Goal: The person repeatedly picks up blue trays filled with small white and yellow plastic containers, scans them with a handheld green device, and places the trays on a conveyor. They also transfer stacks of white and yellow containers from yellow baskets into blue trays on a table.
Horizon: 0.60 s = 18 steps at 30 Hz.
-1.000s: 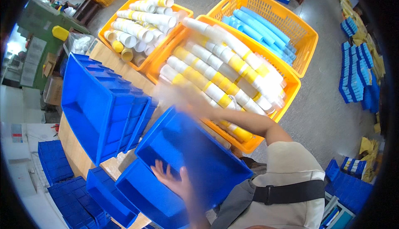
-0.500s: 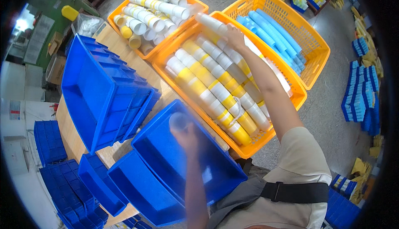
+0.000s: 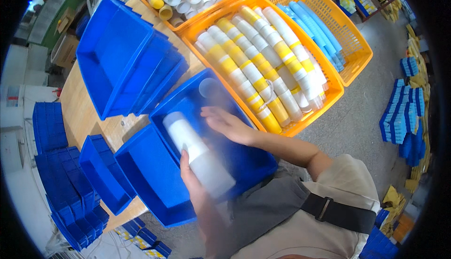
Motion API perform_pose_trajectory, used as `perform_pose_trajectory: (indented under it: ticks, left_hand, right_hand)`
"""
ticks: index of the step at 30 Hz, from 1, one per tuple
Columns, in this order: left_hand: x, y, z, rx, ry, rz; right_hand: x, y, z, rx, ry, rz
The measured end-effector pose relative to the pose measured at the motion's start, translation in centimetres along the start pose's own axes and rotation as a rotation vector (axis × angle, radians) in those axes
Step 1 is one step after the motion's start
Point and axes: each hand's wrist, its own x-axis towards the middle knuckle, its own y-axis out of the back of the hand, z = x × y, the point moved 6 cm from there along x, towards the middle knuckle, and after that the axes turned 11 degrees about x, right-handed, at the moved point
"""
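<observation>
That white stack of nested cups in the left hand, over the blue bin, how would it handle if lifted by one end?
The white stack of nested plastic cups probably flexes or separates at the joints if lifted by one end, since it is many cups nested. It looks light: the left hand alone grips its lower part. Being round, it would likely roll if laid in the blue plastic bin.

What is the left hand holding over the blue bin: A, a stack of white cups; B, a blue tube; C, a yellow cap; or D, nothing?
A: the left hand grips a long stack of white cups over the blue bin, while the right hand hovers open beside it.
</observation>
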Motion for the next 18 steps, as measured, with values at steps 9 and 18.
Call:
perform_pose_trajectory:
  ticks: [9,18]
  left_hand:
    - [-4.2,3.6,-0.5,-0.349,0.206,-0.273]
    - [-2.1,6.4,0.2,-0.404,0.214,-0.219]
  right_hand:
    - [7.0,-3.7,3.8,0.992,-0.328,0.335]
    - [4.4,-8.1,6.3,0.77,-0.541,-0.064]
